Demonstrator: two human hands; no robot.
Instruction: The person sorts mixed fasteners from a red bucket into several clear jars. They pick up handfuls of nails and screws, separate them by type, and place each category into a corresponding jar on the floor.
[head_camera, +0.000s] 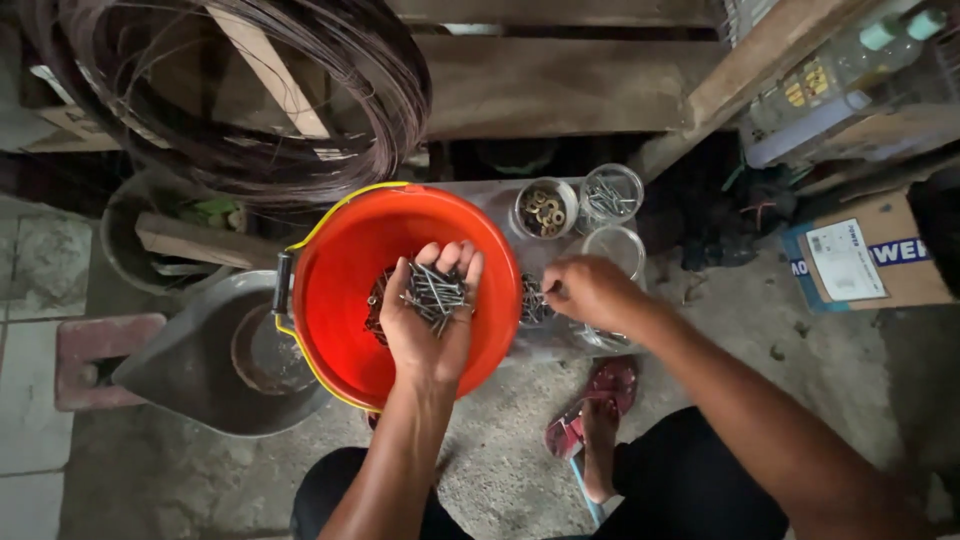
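Left hand (425, 320) cups nails (436, 292) over orange bucket (340, 270)

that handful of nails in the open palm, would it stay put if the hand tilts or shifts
Probably not. The nails lie loose and crisscrossed on the cupped left hand, so a tilt would likely send some sliding off, most falling into the orange bucket beneath. Being thin metal, they are likely stiff and heavy for their size, and apt to roll.
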